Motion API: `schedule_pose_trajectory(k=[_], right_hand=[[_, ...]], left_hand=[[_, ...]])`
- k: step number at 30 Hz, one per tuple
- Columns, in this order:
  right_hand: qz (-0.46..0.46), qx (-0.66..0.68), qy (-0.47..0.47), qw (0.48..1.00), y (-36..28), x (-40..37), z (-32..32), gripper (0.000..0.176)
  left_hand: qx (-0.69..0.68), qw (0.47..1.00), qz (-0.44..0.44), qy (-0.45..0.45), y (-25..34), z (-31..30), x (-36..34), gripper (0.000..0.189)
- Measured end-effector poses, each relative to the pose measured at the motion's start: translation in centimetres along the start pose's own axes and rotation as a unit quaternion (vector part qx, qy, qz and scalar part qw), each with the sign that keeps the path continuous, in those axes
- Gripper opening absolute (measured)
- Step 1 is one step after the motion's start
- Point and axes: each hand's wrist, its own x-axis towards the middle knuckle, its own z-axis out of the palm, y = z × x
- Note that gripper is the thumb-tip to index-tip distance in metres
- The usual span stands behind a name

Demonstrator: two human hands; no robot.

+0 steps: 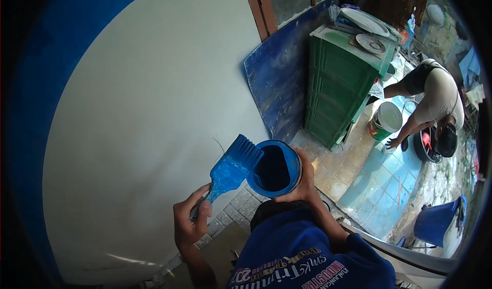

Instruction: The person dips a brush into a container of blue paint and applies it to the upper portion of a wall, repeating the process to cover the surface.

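My left hand (191, 218) is closed round the handle of a wide paintbrush (231, 168), its handle and bristles coated in blue. The brush is tilted, and its bristle tips are at the left rim of a round paint can (294, 167). My right hand (306, 179) grips the can from the right side. The can's mouth is tipped toward me, its rim smeared blue and its inside dark. To the left stands a white wall (143, 115) with a curved blue painted area (56, 48) along its outer edge.
A blue board (279, 79) leans beside a green cabinet (338, 79) with plates on top. Farther right, another person (441, 94) bends over a black basin (424, 146), near a white bucket (388, 118). A blue container (435, 222) stands at lower right.
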Motion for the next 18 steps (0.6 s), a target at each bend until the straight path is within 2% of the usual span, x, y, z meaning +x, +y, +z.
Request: schedule_pose_trajectory(k=[1,3,8,10,11,13,14,16,18], right_hand=[[0.001,-0.001,-0.005,1.000,0.2,0.0,-0.1,0.121],[-0.015,-0.012,-0.006,1.000,0.3,0.1,-0.2,0.123],[-0.039,-0.019,-0.015,0.999,0.6,-0.1,-0.7,0.125],[-0.041,-0.019,-0.011,0.999,0.4,0.1,-0.6,0.125],[-0.047,-0.019,-0.005,0.999,0.3,0.0,-0.6,0.125],[-0.043,-0.019,-0.016,0.999,0.8,-0.3,-0.5,0.125],[-0.041,-0.018,-0.015,0.999,1.1,-0.5,-0.6,0.125],[-0.032,-0.011,-0.027,0.999,1.6,-0.9,-0.6,0.126],[-0.023,-0.002,-0.034,0.999,1.6,-0.9,-0.5,0.127]], left_hand=[[-0.003,1.000,-0.003,-0.002,0.6,-0.1,0.4,0.035],[0.028,0.996,-0.049,-0.062,1.8,-0.6,1.3,0.030],[0.025,0.994,-0.057,-0.093,2.8,-0.6,2.7,0.023],[0.041,0.986,-0.071,-0.148,3.9,-0.4,3.8,0.016],[0.036,0.986,-0.081,-0.143,4.2,-0.1,4.2,0.016],[0.071,0.979,-0.053,-0.182,4.6,0.8,5.5,0.011],[0.063,0.981,-0.061,-0.173,4.5,1.4,6.2,0.011],[0.139,0.967,-0.010,-0.214,3.9,2.6,7.8,0.008],[0.131,0.967,-0.020,-0.217,4.1,4.1,9.3,0.009]])
